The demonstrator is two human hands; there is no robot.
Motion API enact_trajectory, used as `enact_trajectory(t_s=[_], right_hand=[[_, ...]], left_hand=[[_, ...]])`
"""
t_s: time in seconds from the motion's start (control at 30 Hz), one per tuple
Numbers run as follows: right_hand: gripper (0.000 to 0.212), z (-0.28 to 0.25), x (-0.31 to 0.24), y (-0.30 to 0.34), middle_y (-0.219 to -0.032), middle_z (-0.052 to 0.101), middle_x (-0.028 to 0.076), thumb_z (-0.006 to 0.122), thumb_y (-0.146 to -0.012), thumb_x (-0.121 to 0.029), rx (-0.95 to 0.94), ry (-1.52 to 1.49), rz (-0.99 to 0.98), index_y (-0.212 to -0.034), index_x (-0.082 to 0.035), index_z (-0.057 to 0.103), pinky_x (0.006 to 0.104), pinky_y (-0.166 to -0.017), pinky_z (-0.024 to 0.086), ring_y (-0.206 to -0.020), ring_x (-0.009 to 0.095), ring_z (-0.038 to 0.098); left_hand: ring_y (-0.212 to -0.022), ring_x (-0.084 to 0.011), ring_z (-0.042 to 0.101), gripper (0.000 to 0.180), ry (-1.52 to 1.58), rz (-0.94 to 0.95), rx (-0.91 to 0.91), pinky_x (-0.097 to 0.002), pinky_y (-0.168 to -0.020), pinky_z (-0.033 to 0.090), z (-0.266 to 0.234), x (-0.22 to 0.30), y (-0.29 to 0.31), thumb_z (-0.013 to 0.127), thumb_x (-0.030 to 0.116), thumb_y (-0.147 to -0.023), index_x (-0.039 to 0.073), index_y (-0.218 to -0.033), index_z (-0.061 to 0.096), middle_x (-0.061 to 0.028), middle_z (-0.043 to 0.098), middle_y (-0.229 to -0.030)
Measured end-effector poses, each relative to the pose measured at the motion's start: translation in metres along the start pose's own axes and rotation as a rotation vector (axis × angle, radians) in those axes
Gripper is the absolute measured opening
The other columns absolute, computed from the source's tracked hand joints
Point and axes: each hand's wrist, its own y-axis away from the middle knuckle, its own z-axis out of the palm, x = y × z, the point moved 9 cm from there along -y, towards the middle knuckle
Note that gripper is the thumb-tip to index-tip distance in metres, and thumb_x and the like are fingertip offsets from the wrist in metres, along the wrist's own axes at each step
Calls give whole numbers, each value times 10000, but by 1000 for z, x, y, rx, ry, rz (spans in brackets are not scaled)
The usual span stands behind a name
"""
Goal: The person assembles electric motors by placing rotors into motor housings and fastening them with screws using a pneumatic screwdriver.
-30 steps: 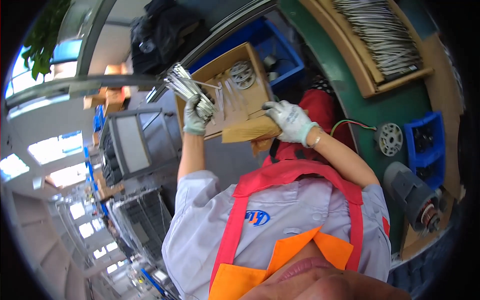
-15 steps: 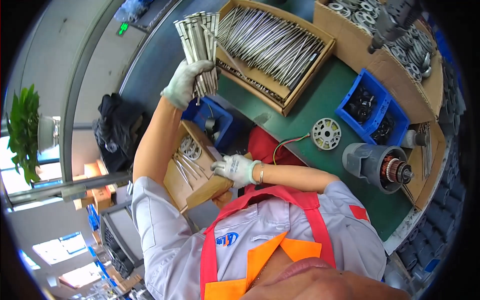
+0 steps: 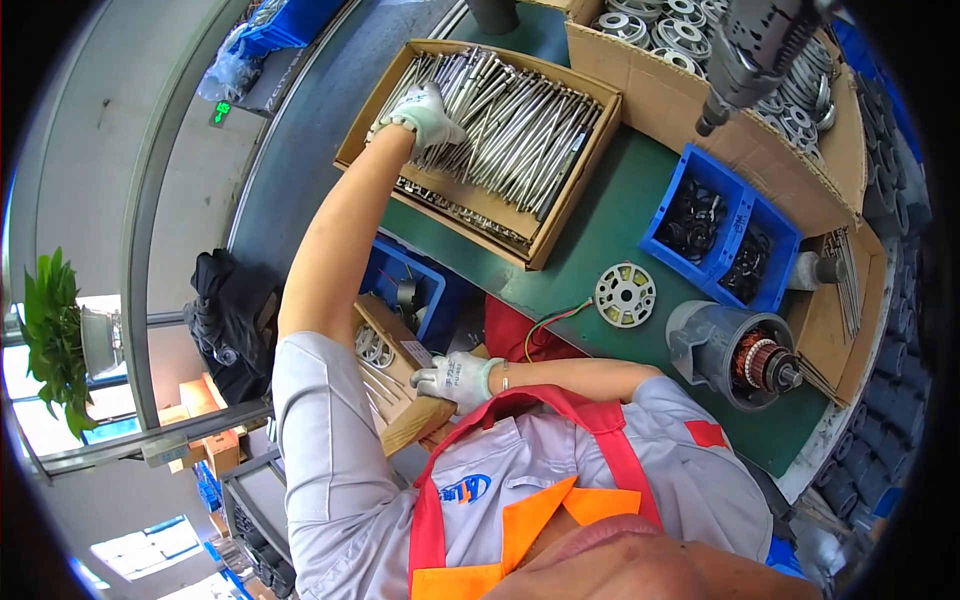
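Note:
My left hand [image 3: 422,115], in a whitish glove, is down inside the shallow cardboard box [image 3: 520,255] of long metal bolts. Its fingers curl over a bundle of them at the box's left end, and the undersides of the fingers are hidden. Heaped slantwise, the other long metal bolts [image 3: 530,130] fill the box beside it. Closer to my body, my gloved right hand [image 3: 455,380] grips the edge of a smaller tilted cardboard box [image 3: 408,425]. Inside that box lie a few loose bolts [image 3: 382,392] and pale rings [image 3: 373,347].
On the green bench stand a round slotted metal plate [image 3: 625,295] with wires, a two-part blue bin [image 3: 655,235] of black parts and a grey motor housing [image 3: 690,340] with a copper-wound core. A power tool [image 3: 755,50] hangs over a carton [image 3: 640,90] of metal discs.
My left hand has brought the bolt bundle from the air beside the large box down into its left end. My right hand keeps its hold on the small box.

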Motion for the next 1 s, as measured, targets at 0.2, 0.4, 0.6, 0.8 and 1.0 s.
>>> enact_trajectory(t_s=[0.2,0.4,0.6,0.8,1.0], right_hand=[[639,7,-8,-1,-1289,497,78,782,-611,-234,12,2,-14,-1191,-81,564,409,-823,518,-1003,316,591],[629,10,-20,-2,-1290,495,68,761,-600,-203,8,10,-23,-1185,-83,565,411,-815,524,-979,317,592],[535,16,-31,-4,-1300,501,75,732,-656,-216,30,54,-3,-1156,-90,587,401,-839,522,-1007,306,590],[528,30,-40,-8,-1293,506,83,730,-667,-219,14,93,-21,-1152,-72,581,409,-853,520,-1008,312,588],[558,44,-36,-15,-1272,522,86,750,-648,-208,-21,110,35,-1162,-80,575,421,-839,525,-976,314,591]], left_hand=[[-1459,-425,124,1208,293,298,148,-475,-1182,205,15,7,4,785,427,-641,196,-1559,34,-240,58,-1590],[-1466,-426,91,1097,-1,273,204,-558,-1160,194,22,24,28,734,527,-675,350,-1545,91,-176,75,-1607],[-1440,-359,231,1081,213,433,583,-472,-1158,270,1,-1,82,778,479,-672,186,-1533,194,-150,254,-1561],[-1255,-288,533,680,553,311,751,-367,-1054,416,6,-119,229,740,335,-812,54,-1380,492,-172,572,-1328],[-993,-232,673,401,807,-362,629,-345,-904,497,147,-295,358,663,292,-873,11,-1160,660,-144,706,-1087]])
